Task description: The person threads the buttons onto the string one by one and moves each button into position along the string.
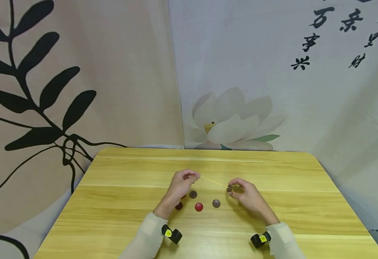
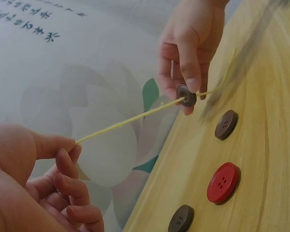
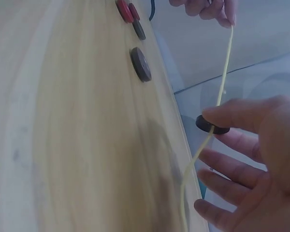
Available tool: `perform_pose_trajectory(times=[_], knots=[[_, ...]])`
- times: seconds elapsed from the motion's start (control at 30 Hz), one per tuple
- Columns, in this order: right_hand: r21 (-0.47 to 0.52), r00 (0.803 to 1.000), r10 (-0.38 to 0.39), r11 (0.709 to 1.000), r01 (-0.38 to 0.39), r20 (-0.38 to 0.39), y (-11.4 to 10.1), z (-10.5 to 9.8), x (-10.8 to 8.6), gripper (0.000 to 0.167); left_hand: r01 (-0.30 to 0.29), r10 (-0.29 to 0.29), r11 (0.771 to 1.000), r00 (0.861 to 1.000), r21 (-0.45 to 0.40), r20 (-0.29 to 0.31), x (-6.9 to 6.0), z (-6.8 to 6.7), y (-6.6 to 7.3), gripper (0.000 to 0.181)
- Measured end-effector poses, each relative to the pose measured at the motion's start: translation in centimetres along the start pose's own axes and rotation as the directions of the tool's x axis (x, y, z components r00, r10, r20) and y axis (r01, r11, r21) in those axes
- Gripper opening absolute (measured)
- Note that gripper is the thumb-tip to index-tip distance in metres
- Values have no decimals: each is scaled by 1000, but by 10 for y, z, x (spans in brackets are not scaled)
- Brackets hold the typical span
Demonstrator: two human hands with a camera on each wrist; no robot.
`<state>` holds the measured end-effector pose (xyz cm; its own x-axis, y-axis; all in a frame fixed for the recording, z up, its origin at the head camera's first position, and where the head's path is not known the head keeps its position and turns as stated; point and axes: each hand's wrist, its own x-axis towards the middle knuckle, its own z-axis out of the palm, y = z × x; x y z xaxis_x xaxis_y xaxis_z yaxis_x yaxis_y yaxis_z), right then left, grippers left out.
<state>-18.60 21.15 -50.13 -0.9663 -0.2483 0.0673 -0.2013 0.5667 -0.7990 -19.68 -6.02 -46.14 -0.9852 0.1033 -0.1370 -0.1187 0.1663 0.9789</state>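
Observation:
A yellow string [image 2: 130, 121] runs taut between the two hands and passes through a hole of a dark brown button [image 2: 186, 96]. My left hand [image 1: 181, 185] pinches one end of it between thumb and forefinger. The button is pinched at its rim by my right hand [image 1: 248, 196], thumb on one face and forefinger on the other. Beyond the button the string's loose tail [image 3: 183, 193] hangs down in the right wrist view. Both hands are raised above the wooden table [image 1: 273, 172].
On the table between the hands lie a red button [image 1: 199, 207], a brown button [image 1: 193, 194] and a greyish-brown button [image 1: 216, 203]. Another dark button [image 1: 179, 206] lies beside the left wrist, with a second red one partly hidden there. A printed curtain [image 1: 137, 72] hangs behind.

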Motion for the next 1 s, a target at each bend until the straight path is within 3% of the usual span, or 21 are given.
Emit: perform_pose_trajectory(times=[0.43, 0.77, 1.0], knots=[[7, 999, 42, 999, -42, 24, 5, -1, -3, 25, -4, 4, 1000, 1000, -6, 16, 0, 1, -2, 21], [-89, 999, 43, 995, -40, 30, 7, -1, -3, 24, -3, 3, 1000, 1000, -6, 12, 1, 1, -2, 21], [-97, 999, 41, 995, -38, 31, 7, -1, -2, 23, -6, 6, 1000, 1000, -5, 8, 0, 2, -2, 21]])
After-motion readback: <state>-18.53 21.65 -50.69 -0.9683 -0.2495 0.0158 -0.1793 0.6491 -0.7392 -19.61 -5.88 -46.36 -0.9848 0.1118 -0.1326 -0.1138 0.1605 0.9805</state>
